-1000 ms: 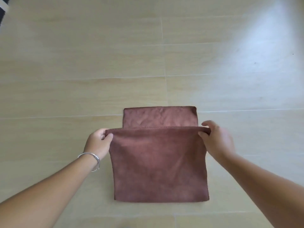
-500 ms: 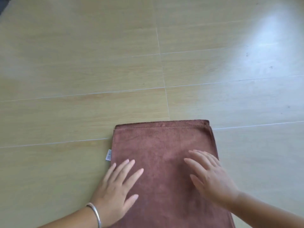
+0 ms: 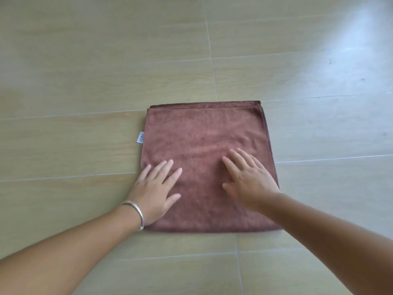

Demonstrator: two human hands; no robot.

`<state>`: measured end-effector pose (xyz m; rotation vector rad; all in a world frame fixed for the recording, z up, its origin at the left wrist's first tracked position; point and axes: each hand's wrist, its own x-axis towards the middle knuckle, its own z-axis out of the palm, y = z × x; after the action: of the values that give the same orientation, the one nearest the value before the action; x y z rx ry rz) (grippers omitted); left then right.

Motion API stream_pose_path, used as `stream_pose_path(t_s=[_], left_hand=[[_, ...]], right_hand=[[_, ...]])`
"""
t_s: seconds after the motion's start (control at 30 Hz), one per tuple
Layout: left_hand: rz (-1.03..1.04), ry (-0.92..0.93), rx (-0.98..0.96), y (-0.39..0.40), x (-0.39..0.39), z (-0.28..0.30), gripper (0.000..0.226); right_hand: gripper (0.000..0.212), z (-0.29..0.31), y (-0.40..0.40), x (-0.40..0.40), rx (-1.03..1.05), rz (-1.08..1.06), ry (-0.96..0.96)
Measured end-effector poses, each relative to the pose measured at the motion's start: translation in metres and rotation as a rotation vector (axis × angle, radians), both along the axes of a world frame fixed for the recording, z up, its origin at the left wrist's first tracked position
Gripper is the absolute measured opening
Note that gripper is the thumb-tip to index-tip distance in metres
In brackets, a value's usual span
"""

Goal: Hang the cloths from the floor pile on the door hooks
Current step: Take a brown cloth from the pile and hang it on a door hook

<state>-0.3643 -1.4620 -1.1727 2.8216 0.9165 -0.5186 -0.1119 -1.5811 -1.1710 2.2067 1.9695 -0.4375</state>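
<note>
A brown cloth (image 3: 204,133) lies folded flat on the floor, its stitched edges lined up at the far side. A small white label (image 3: 140,137) sticks out of its left edge. My left hand (image 3: 155,188), with a metal bangle on the wrist, rests flat on the cloth's near left part, fingers straight and spread. My right hand (image 3: 248,177) lies flat on the near right part, fingers straight. Neither hand grips the cloth. No door or hooks are in view.
The floor (image 3: 85,81) is pale wood-look tile with thin grout lines on every side of the cloth. A bright patch of light falls at the upper right.
A second ago both hands pinched the cloth's near edge and carried it forward. They laid it onto the far edge, let go, and now press flat on the folded cloth, sliding back toward me.
</note>
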Motion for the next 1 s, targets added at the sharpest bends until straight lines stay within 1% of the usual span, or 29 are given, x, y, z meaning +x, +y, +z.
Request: stream_pose_path(t_s=[0.07, 0.13, 0.23, 0.3, 0.33, 0.37, 0.4, 0.43, 0.47, 0.5, 0.53, 0.6, 0.63, 0.67, 0.73, 0.8, 0.9, 1.0], left_hand=[[-0.153, -0.039, 0.002, -0.023, -0.017, 0.0, 0.076], [-0.241, -0.014, -0.011, -0.039, -0.036, 0.0, 0.081], [-0.282, 0.007, 0.019, -0.046, -0.049, -0.001, 0.08], [-0.251, 0.033, 0.034, -0.048, -0.042, 0.001, 0.08], [-0.225, 0.028, 0.036, -0.05, -0.037, 0.003, 0.078], [-0.209, -0.014, 0.05, -0.053, -0.032, 0.004, 0.072], [-0.206, -0.06, 0.074, -0.054, -0.028, 0.004, 0.063], [-0.206, -0.077, 0.097, -0.053, -0.023, 0.006, 0.059], [-0.206, -0.081, 0.118, -0.054, -0.02, 0.011, 0.062], [-0.195, -0.054, 0.127, -0.054, -0.018, 0.018, 0.064], [-0.159, -0.003, 0.133, -0.054, -0.017, 0.023, 0.065], [-0.033, 0.139, 0.047, -0.056, -0.019, 0.034, 0.066], [0.028, 0.229, 0.01, -0.058, -0.02, 0.043, 0.06], [0.07, 0.27, -0.008, -0.06, -0.023, 0.057, 0.051], [0.156, 0.272, -0.045, -0.062, -0.031, 0.093, 0.041], [0.221, 0.237, -0.09, -0.064, -0.042, 0.136, 0.036], [0.25, 0.158, -0.114, -0.062, -0.058, 0.211, 0.034], [0.254, 0.073, -0.149, -0.057, -0.064, 0.296, 0.033]], right_hand=[[0.082, 0.003, -0.029, -0.012, -0.007, 0.106, 0.02], [0.084, 0.004, -0.059, -0.015, -0.04, 0.207, -0.001], [0.093, 0.007, -0.08, -0.013, -0.161, 0.244, -0.077], [0.097, 0.007, -0.077, -0.017, -0.282, 0.278, -0.158], [0.092, 0.008, -0.074, -0.023, -0.327, 0.27, -0.202], [0.081, 0.007, -0.073, -0.028, -0.333, 0.26, -0.223], [0.069, 0.008, -0.071, -0.034, -0.323, 0.257, -0.231], [0.062, 0.009, -0.071, -0.039, -0.297, 0.249, -0.241], [0.06, 0.01, -0.071, -0.041, -0.261, 0.241, -0.243], [0.06, 0.015, -0.069, -0.042, -0.248, 0.22, -0.237], [0.058, 0.021, -0.066, -0.042, -0.255, 0.151, -0.203], [0.042, 0.041, -0.06, -0.043, -0.306, 0.008, -0.119], [0.035, 0.054, -0.059, -0.043, -0.334, -0.028, -0.098], [0.033, 0.068, -0.06, -0.044, -0.358, -0.049, -0.08], [0.03, 0.101, -0.069, -0.044, -0.351, -0.103, -0.008], [0.024, 0.142, -0.08, -0.043, -0.264, -0.141, 0.073], [0.014, 0.216, -0.088, -0.045, -0.164, -0.125, 0.148], [0.021, 0.294, -0.088, -0.045, -0.175, -0.089, 0.156]])
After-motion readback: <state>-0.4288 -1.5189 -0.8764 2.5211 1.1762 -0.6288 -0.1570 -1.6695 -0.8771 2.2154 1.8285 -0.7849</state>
